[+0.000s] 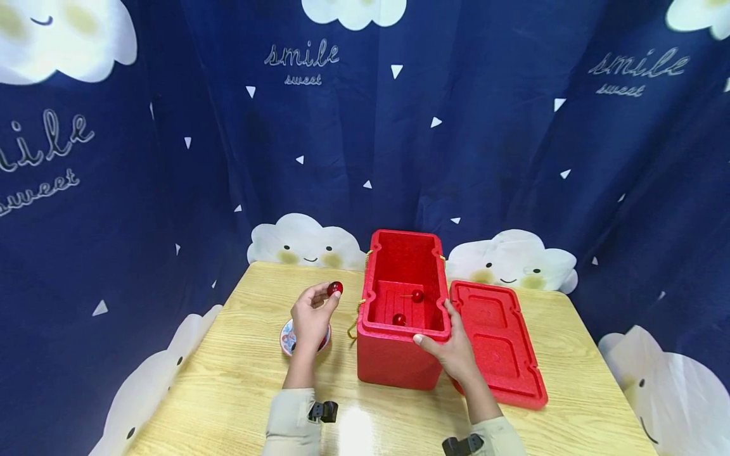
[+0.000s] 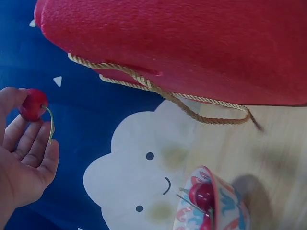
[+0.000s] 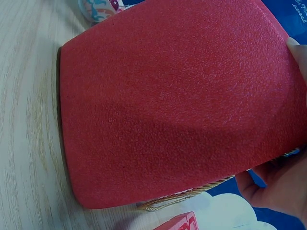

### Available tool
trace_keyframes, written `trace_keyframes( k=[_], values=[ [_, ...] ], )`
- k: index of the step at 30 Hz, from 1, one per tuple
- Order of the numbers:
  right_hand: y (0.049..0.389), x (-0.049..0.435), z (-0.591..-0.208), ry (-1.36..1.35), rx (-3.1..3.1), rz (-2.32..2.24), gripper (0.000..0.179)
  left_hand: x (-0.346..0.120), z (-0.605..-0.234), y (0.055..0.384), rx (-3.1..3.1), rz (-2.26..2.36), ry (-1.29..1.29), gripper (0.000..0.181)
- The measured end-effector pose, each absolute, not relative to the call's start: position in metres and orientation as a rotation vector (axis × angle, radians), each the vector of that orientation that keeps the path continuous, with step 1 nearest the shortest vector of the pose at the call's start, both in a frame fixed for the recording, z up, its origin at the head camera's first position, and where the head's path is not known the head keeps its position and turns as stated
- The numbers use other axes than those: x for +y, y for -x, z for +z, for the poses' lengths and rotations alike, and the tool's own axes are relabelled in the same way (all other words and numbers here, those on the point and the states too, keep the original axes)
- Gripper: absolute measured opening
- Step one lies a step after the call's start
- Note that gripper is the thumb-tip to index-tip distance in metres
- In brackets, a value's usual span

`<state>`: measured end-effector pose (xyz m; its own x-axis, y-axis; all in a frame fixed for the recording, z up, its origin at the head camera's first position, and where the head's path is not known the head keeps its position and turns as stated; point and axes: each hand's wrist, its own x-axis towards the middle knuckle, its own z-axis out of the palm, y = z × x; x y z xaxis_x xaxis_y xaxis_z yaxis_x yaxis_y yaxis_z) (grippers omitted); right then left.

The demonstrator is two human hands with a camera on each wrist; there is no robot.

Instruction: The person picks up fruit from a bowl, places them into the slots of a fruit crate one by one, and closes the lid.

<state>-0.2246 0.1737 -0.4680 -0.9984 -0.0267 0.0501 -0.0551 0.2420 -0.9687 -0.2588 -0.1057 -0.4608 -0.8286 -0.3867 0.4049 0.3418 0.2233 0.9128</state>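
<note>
My left hand [image 1: 312, 315] pinches a dark red cherry [image 1: 334, 288] between thumb and fingers, left of the red foam box [image 1: 393, 360] and above the small patterned bowl [image 1: 287, 341]. In the left wrist view this cherry [image 2: 32, 104] has a green stem hanging down. The box stands uncovered, with one cherry [image 1: 417, 296] and another cherry [image 1: 399, 319] on its floor. My right hand [image 1: 458, 351] grips the near right corner of the box, thumb on the front and fingers along the right side. Cherries [image 2: 201, 195] lie in the bowl, which my left arm partly hides in the head view.
The red lid [image 1: 497, 339] lies flat on the wooden table [image 1: 199, 380], right of the box. Rope handles [image 2: 192, 112] hang along the box's sides. Behind the table hangs a dark blue curtain [image 1: 342, 139] with cloud prints.
</note>
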Motion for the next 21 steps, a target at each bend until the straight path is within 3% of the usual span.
trace_keyframes(
  k=[7, 21],
  values=[
    [0.227, 0.175, -0.475, -0.085, -2.467, 1.863, 0.101, -0.099, -0.443, 0.266, -1.925, -1.652, -0.001, 0.025],
    [0.210, 0.166, -0.442, -0.071, -2.466, 1.906, 0.096, -0.086, -0.416, 0.283, -1.846, -1.681, 0.136, 0.031]
  ],
)
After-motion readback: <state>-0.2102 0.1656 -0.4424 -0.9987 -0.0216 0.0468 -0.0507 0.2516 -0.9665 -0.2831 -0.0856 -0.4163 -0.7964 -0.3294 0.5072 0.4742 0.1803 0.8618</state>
